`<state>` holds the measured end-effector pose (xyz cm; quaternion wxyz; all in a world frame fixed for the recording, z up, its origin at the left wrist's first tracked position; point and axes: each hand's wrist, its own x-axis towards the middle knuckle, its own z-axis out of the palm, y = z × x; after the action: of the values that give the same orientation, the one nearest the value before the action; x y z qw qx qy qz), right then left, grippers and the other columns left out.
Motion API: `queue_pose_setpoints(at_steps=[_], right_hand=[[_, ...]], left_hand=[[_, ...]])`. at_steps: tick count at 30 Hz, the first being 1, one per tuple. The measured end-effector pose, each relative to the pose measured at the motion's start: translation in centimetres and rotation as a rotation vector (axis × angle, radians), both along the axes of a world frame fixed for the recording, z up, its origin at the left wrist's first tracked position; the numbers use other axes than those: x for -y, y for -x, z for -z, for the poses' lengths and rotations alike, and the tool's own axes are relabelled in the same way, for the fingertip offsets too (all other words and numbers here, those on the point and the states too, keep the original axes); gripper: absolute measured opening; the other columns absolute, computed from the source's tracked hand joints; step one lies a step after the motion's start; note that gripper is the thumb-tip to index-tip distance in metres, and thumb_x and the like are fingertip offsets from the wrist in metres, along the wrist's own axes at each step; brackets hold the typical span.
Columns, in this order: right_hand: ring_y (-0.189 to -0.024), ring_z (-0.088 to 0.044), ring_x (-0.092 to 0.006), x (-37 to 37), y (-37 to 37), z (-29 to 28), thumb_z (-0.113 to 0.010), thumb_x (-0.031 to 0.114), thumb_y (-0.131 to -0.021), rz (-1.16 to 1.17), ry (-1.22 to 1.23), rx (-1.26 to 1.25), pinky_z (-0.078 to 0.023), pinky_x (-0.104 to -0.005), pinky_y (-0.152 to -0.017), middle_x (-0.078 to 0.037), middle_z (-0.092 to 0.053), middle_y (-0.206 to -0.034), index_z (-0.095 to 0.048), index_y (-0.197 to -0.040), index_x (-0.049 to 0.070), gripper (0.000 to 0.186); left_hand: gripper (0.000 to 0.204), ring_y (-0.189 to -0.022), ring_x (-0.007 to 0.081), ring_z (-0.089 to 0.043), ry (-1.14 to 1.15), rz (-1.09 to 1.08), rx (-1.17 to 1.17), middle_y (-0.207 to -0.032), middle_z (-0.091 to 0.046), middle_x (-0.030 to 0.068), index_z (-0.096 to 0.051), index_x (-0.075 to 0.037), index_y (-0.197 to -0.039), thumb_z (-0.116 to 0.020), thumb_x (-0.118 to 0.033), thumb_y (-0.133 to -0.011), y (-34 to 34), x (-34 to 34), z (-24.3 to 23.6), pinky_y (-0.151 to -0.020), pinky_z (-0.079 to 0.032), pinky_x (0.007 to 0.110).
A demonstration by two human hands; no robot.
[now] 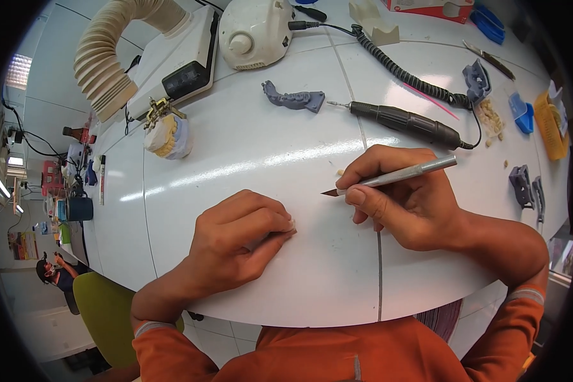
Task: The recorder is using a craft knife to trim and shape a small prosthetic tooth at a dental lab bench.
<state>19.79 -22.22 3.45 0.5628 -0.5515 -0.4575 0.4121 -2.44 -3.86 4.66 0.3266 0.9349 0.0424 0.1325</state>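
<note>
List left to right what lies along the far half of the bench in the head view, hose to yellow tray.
Ribbed beige hose → tooth cast on articulator → white motor unit → grey jaw model → black handpiece → blue tray → yellow tray.

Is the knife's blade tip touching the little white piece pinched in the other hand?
Apart. The head view shows bare white table between the blade tip of the knife in the right hand and the small white piece in the left hand.

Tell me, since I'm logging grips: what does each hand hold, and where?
Right hand pinches a knife on its handle near the blade. Left hand pinches a small pale piece at its fingers; mostly hidden.
</note>
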Motion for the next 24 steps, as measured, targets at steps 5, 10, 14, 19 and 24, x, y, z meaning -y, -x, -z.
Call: queue_pose_setpoints(at_steps=[5,10,14,19,24], right_hand=[[-0.078,-0.069,-0.009,0.1,0.0,0.5,-0.072,0.003,-0.104,-0.008,0.004,0.036,-0.054,-0.0279,-0.064,-0.006,-0.071,-0.087,-0.071,-0.109,-0.004,0.008],[-0.068,-0.07,-0.0223,0.0,0.1,0.3,-0.077,0.002,-0.096,-0.056,-0.169,0.312,-0.054,-0.0334,-0.062,-0.012,-0.074,-0.085,-0.074,-0.104,-0.002,0.009],[-0.068,-0.07,-0.0299,-0.1,0.5,1.0,-0.077,0.0,-0.09,-0.051,-0.244,0.365,-0.055,-0.0368,-0.06,-0.013,-0.071,-0.083,-0.075,-0.103,0.001,0.014],[-0.068,-0.069,-0.0329,0.1,1.1,1.0,-0.077,-0.001,-0.088,-0.038,-0.218,0.361,-0.055,-0.0392,-0.06,-0.013,-0.07,-0.086,-0.073,-0.105,0.001,0.017],[-0.071,-0.069,-0.0347,0.0,1.5,1.4,-0.077,-0.001,-0.089,-0.069,-0.233,0.359,-0.055,-0.0413,-0.06,-0.013,-0.068,-0.09,-0.07,-0.109,0.001,0.021]], left_hand=[[0.021,-0.086,0.0207,-0.077,0.031,0.034,-0.048,-0.097,-0.079,0.0096,-0.078,-0.004,-0.092,-0.088,0.008,-0.078,-0.4,-0.1,0.6,-0.071,-0.061,0.031],[0.02,-0.085,0.0212,-0.075,0.071,0.041,0.021,-0.096,-0.079,0.0101,-0.078,-0.003,-0.089,-0.09,0.006,-0.077,-0.3,-0.6,1.5,-0.07,-0.06,0.031],[0.02,-0.083,0.0212,-0.074,0.096,0.045,0.025,-0.094,-0.078,0.0098,-0.078,-0.003,-0.089,-0.09,0.006,-0.077,-0.6,-0.7,1.8,-0.069,-0.058,0.03],[0.023,-0.079,0.0208,-0.074,0.083,0.061,0.068,-0.094,-0.078,0.0101,-0.078,-0.004,-0.09,-0.091,0.006,-0.074,-0.7,-0.8,2.3,-0.065,-0.057,0.03],[0.026,-0.078,0.0199,-0.073,0.072,0.058,0.056,-0.094,-0.078,0.0098,-0.079,-0.005,-0.092,-0.091,0.007,-0.073,-0.5,-0.6,2.1,-0.063,-0.056,0.03]])
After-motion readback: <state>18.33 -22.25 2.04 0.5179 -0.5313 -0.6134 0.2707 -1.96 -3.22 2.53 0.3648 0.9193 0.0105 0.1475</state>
